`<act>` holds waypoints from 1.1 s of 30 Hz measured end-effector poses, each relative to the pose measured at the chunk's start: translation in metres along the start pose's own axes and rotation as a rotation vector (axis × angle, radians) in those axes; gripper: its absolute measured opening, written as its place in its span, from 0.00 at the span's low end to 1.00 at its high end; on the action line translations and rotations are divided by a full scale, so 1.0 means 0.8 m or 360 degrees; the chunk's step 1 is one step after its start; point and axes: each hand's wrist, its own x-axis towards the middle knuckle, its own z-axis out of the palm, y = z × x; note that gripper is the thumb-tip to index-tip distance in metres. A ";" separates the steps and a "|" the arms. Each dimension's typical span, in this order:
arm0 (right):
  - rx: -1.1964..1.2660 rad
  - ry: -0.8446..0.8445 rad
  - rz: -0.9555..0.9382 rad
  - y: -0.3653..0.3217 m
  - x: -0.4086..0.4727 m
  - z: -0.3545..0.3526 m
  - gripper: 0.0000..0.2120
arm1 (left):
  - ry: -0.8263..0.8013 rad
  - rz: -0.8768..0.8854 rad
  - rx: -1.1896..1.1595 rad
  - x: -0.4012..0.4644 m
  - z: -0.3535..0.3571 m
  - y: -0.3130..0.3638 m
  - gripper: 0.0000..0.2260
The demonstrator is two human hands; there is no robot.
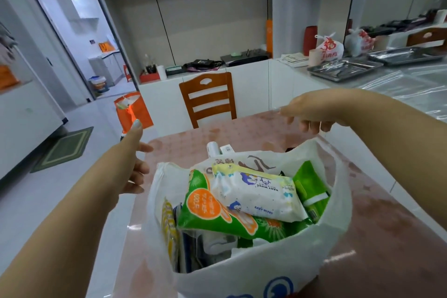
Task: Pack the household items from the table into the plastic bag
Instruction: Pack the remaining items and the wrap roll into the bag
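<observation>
The plastic bag (254,271) is seen in the lower middle of the frame, standing open on the pink table (387,213). It is packed nearly full. A white pack of baby wipes (258,195) lies on top, across a green and orange pack (217,210). A green pack (312,186) is tucked in at the right side, and a white bottle top (214,149) pokes up behind the bag.

The left hand (135,167) is held loose at the left of the bag, fingers spread, with nothing in it. The right hand (307,113) is held above the far right corner of the bag, fingers relaxed, also with nothing in it.

The bag is thin and floppy, so it will likely sag and could tear if it is pulled by one side. The packs look soft and fairly light, and a bit slippery. The best place to be held is probably the two bag handles, at the left rim and the upper right rim, lifted together.

The table edge is close on the left, so the bag could tip off there. More open table is seen to the right and behind. A wooden chair (208,99) stands at the far end.
</observation>
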 end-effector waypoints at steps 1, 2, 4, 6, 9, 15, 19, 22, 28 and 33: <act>0.0064 -0.0009 0.0017 0.004 0.019 -0.001 0.23 | 0.0000 -0.0009 0.0017 0.016 0.001 0.000 0.28; 0.0115 -0.0018 0.0036 0.007 0.039 -0.001 0.23 | -0.0007 -0.0019 0.0033 0.034 0.003 -0.001 0.28; 0.0166 -0.0038 0.0063 0.015 0.081 0.008 0.23 | -0.0049 -0.0057 0.0071 0.071 0.015 -0.005 0.27; 0.0149 -0.0024 0.0055 0.026 0.127 0.026 0.23 | -0.0131 -0.0098 0.0090 0.109 0.031 -0.012 0.26; -0.0178 0.0046 -0.0056 0.047 0.190 0.053 0.19 | -0.0244 -0.0131 0.0128 0.164 0.060 -0.031 0.23; -0.0647 -0.0216 0.0316 0.123 0.272 0.112 0.46 | -0.0368 -0.0239 0.0293 0.234 0.105 -0.071 0.22; -0.0691 -0.0195 0.0280 0.144 0.288 0.139 0.44 | -0.0483 -0.0293 0.0409 0.263 0.120 -0.094 0.21; -0.0279 -0.0017 0.0194 0.134 0.306 0.132 0.38 | -0.0508 -0.0307 0.0480 0.286 0.132 -0.106 0.20; 0.0427 -0.0074 -0.0003 0.087 0.312 0.129 0.25 | -0.0554 0.0070 0.1277 0.330 0.157 -0.158 0.22; 0.0419 -0.0142 -0.0065 0.082 0.311 0.143 0.26 | -0.0791 0.0184 0.1735 0.354 0.177 -0.229 0.36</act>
